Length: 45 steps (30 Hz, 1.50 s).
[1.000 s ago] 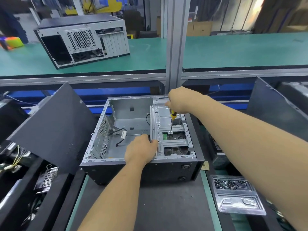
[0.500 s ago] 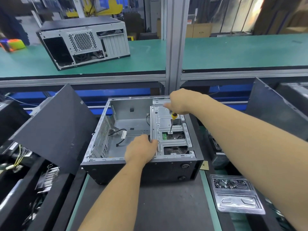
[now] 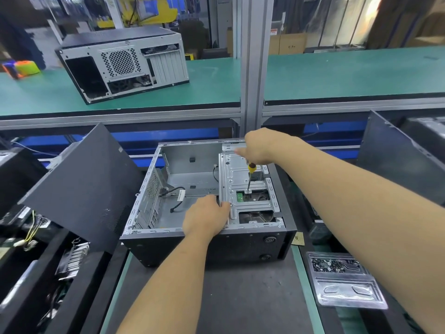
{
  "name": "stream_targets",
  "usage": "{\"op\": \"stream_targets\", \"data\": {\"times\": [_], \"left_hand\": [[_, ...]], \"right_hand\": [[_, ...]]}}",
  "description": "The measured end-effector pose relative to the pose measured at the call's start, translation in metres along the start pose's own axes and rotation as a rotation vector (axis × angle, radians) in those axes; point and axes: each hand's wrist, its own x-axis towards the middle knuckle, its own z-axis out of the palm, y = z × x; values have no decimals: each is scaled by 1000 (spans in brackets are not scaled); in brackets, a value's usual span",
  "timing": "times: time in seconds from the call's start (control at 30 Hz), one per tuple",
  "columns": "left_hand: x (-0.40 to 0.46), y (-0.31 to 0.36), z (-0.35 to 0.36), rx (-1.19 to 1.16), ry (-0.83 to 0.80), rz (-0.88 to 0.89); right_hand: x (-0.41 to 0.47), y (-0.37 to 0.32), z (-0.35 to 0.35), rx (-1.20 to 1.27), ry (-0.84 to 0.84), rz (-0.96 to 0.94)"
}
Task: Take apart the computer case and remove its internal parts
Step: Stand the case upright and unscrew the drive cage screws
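Centrally, seen from the head camera, an open computer case lies on its side on a dark mat, its side panel off. The right hand grips a yellow-handled screwdriver, its tip standing on a screw in the metal drive cage at the case's right side. The left hand curls over the cage's left edge. A black panel leans left of the case. A clear tray of screws sits right. 1 second case rests on the green shelf behind.
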Motion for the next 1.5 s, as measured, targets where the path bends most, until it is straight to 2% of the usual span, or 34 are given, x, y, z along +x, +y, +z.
{"op": "stream_targets", "data": {"times": [0.17, 0.33, 0.5, 0.77, 0.93, 1.23, 1.4, 1.5], "left_hand": [[0, -1, 1, -7, 1, -2], [1, -1, 2, -8, 4, 1], [2, -1, 2, -7, 17, -14], [2, -1, 3, -3, 3, -24], [2, 0, 2, 0, 4, -19], [4, -1, 3, 4, 2, -14], [4, -2, 4, 7, -10, -1], [4, -1, 4, 3, -9, 4]], "right_hand": [[0, 0, -1, -35, -5, -31], [-2, 1, -3, 53, -63, -76], [2, 2, 1, -28, 16, 47], [-2, -3, -3, 66, -42, -79], [2, -1, 1, -69, 39, 34], [-2, -3, -6, 65, -102, -100], [1, 1, -2, -57, -24, 17], [1, 1, 0, -78, 16, 17]]}}
